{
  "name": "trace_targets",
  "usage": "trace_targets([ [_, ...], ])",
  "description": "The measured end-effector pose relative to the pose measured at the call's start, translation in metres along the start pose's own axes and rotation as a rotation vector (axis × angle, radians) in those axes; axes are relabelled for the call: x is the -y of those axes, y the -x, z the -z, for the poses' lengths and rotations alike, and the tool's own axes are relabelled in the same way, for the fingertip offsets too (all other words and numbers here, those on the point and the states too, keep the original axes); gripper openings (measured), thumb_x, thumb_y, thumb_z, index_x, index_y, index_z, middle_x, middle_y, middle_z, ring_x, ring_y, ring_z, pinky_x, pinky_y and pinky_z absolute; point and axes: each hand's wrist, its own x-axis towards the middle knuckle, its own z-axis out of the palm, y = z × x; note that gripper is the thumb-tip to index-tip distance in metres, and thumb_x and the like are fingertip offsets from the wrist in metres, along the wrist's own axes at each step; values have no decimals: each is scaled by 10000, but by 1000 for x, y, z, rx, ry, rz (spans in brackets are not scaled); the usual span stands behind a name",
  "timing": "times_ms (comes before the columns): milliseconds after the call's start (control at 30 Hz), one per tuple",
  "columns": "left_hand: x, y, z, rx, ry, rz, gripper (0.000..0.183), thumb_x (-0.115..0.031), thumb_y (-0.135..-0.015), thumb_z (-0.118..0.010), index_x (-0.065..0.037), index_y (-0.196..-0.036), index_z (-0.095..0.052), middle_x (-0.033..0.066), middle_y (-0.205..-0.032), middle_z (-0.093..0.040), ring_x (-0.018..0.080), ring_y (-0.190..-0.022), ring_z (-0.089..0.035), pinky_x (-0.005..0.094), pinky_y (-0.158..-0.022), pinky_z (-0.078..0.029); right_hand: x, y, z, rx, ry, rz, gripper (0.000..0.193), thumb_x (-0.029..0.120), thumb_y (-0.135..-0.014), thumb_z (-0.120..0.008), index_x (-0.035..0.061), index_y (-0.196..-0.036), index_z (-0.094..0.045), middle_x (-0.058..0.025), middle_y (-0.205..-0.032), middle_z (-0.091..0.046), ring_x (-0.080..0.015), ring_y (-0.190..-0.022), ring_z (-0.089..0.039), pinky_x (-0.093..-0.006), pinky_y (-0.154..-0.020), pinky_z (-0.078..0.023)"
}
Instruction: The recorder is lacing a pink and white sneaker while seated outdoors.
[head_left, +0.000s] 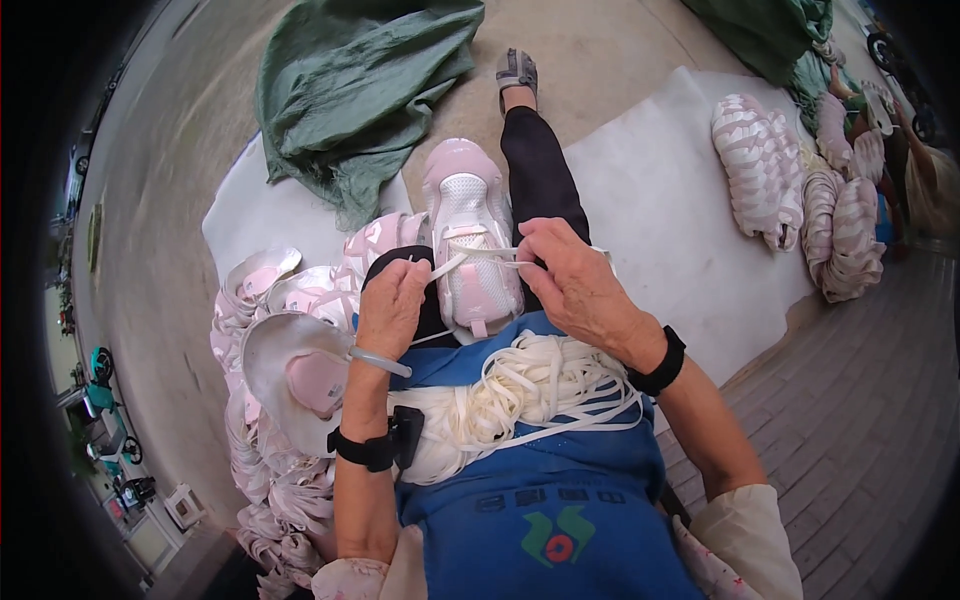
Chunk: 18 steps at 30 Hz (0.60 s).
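A pink and white shoe upper (478,195) lies lengthwise between my legs, its rounded toe pointing away from me. A flat cream shoelace (462,256) runs across its lacing area. My left hand (397,300) pinches the lace at the left of the upper. At the right, my right hand (572,275) grips the lace with fingers curled and closed. The strand is stretched between both hands, just above the upper. On my lap, over a blue apron (540,480), rests a tangled bundle of cream laces (540,375).
Stacked pink and white uppers (290,400) crowd my left side. More bundled uppers (760,170) lie at the right on a white sheet (690,240). A green sack (360,90) is heaped ahead. Another person's arm (850,90) shows at the far right.
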Motion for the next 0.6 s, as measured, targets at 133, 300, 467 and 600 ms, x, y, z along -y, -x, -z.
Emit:
trace_targets([
  [133, 3, -8, 3, -53, -41, -138, 382, -350, -934, -573, 7, -805, -610, 60, -636, -560, 166, -567, -510, 325, -548, -412, -11, -15, -9, 276, 94, -136, 110, 85, -878, -541, -4, -934, -511, -173, -887, -565, -392, -816, -591, -450, -703, -492],
  [300, -17, -13, 8, -154, -193, -169, 358, -326, -913, -612, 12, -797, -614, 78, -621, -556, 173, -577, -522, 348, -555, -404, -9, -27, 8, 145, 137, -71, 101, 83, -882, -537, -5, -889, -489, -186, -811, -568, -391, -805, -596, -454, -677, -488],
  [467, 2, -25, -9, -193, -346, -295, 275, -270, -909, -613, 4, -891, -633, 148, -731, -632, 256, -660, -594, 354, -646, -466, -24, -30, 1, 141, 157, -41, 64, 77, -880, -543, 13, -889, -542, -173, -831, -559, -362, -785, -585, -434, -698, -482],
  [600, 2, -16, -1, -373, -157, -442, 235, -205, -958, -556, -23, -1092, -619, 107, -865, -672, 217, -757, -628, 329, -708, -486, -8, -28, 10, 54, 115, -132, 77, 72, -866, -560, 21, -907, -599, -179, -803, -576, -352, -771, -597, -421, -705, -487],
])
